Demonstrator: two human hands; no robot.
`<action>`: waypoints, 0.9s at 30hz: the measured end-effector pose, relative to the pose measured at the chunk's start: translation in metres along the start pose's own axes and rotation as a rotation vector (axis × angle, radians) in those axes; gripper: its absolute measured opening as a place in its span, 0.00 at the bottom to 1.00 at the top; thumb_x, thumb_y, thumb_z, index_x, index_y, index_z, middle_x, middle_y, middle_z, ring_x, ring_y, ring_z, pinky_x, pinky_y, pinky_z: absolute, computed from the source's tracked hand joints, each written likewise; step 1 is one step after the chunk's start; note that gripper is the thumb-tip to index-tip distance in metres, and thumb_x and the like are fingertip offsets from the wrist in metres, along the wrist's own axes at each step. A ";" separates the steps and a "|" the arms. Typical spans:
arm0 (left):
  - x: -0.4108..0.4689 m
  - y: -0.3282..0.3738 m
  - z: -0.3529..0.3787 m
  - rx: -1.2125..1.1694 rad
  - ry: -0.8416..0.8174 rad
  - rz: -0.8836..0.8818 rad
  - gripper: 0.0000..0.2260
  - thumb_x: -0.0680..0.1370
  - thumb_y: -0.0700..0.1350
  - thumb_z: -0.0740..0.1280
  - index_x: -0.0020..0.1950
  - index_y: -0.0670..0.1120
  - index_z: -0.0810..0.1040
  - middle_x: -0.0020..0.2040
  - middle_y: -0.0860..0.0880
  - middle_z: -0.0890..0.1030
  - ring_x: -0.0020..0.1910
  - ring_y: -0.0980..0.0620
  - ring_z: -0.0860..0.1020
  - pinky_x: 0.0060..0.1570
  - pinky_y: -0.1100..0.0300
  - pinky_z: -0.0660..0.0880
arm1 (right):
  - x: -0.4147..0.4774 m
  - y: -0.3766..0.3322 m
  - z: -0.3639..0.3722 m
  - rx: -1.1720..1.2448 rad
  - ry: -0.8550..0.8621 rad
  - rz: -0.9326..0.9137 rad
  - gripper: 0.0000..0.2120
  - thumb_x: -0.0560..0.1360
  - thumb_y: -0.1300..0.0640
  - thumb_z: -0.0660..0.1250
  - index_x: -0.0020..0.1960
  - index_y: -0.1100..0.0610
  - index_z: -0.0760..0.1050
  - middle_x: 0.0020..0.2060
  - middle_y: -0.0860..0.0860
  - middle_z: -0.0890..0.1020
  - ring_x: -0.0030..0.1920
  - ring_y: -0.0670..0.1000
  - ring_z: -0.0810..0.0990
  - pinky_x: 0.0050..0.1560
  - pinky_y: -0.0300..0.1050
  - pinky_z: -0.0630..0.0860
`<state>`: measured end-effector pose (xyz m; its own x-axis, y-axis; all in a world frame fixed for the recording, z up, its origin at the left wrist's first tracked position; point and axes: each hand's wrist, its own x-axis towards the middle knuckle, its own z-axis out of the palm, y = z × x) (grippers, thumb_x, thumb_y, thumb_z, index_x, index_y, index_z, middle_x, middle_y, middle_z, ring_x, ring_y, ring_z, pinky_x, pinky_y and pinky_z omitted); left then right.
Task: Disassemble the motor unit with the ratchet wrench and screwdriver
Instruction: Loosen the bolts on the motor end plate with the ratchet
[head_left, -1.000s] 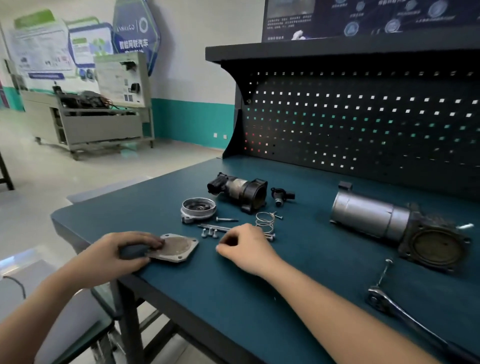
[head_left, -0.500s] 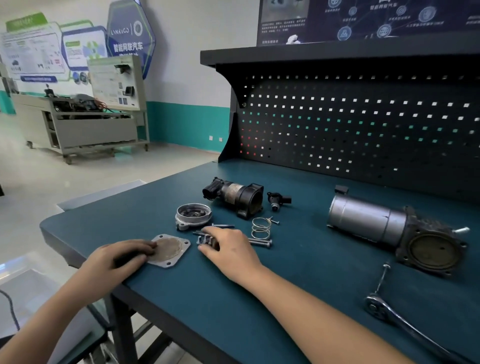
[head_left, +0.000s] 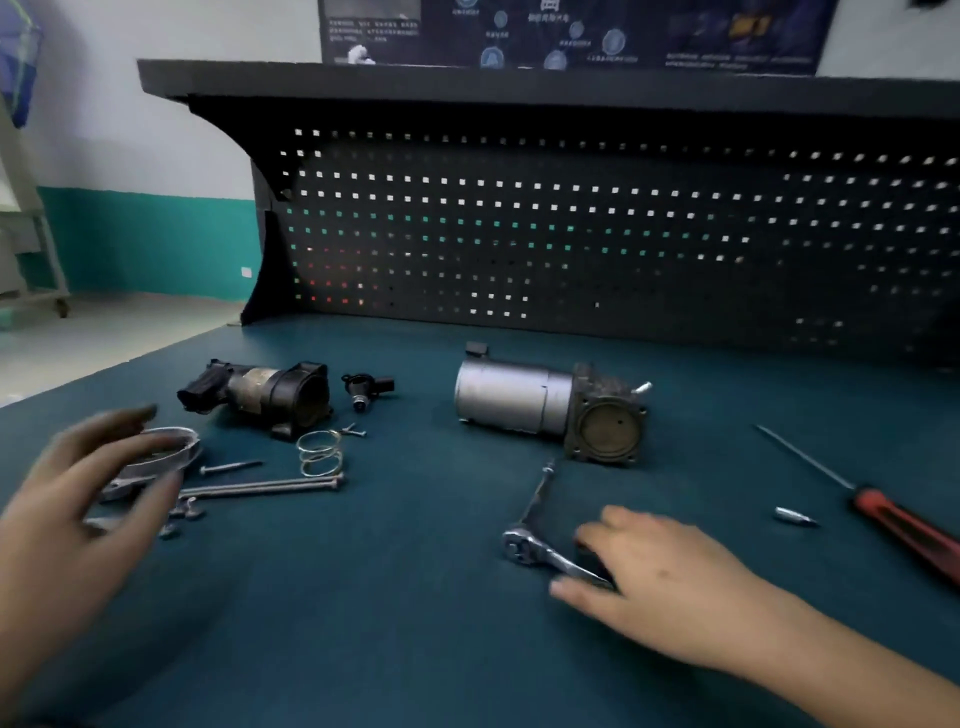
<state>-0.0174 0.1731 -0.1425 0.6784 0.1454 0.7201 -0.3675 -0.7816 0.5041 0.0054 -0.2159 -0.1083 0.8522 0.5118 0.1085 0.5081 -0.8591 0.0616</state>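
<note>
The grey motor unit (head_left: 514, 397) lies on its side on the bench, its dark gear housing (head_left: 608, 428) facing me. Below it lies the ratchet wrench (head_left: 522, 548) with a thin extension bar (head_left: 540, 488) pointing at the housing. My right hand (head_left: 660, 582) lies over the wrench handle, thumb on the near side and fingers on the far side, not curled tight. The red-handled screwdriver (head_left: 904, 525) lies at the right. Blurred and with fingers spread, my left hand (head_left: 78, 499) hovers over a round metal cover (head_left: 156, 457).
Removed parts lie at the left: a black motor assembly (head_left: 270, 389), a small black sensor (head_left: 363, 388), a wire spring (head_left: 319, 452), long bolts (head_left: 260, 487) and small screws. A small silver bit (head_left: 792, 516) lies near the screwdriver. A black pegboard (head_left: 571, 234) walls the teal bench (head_left: 415, 649) behind.
My view swung right. My right hand left the screws and moved right onto the ratchet wrench handle. My left hand lifted off the flat cover plate and spread open.
</note>
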 end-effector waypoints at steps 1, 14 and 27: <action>0.012 0.022 0.022 -0.010 -0.006 0.059 0.10 0.75 0.51 0.67 0.55 0.58 0.76 0.64 0.66 0.68 0.66 0.63 0.67 0.56 0.66 0.72 | -0.009 0.002 0.007 -0.008 0.001 0.015 0.21 0.77 0.37 0.51 0.58 0.52 0.69 0.53 0.50 0.71 0.58 0.52 0.72 0.52 0.46 0.69; 0.052 0.210 0.213 -0.168 -0.469 0.130 0.13 0.77 0.51 0.62 0.59 0.47 0.74 0.49 0.49 0.79 0.47 0.48 0.78 0.48 0.56 0.72 | -0.092 0.035 0.014 -0.130 0.591 0.275 0.16 0.70 0.49 0.56 0.28 0.52 0.74 0.23 0.46 0.71 0.22 0.46 0.72 0.18 0.35 0.64; 0.035 0.276 0.285 -0.921 -0.685 -0.706 0.10 0.81 0.44 0.56 0.40 0.43 0.68 0.30 0.46 0.72 0.15 0.59 0.65 0.17 0.71 0.62 | -0.061 0.105 -0.002 -0.037 0.493 0.462 0.19 0.75 0.41 0.60 0.56 0.51 0.79 0.47 0.50 0.79 0.52 0.50 0.77 0.47 0.42 0.72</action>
<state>0.0862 -0.2106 -0.1140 0.9781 -0.1967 -0.0687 0.0823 0.0619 0.9947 0.0068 -0.3377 -0.1065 0.8200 0.0385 0.5710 0.0930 -0.9934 -0.0666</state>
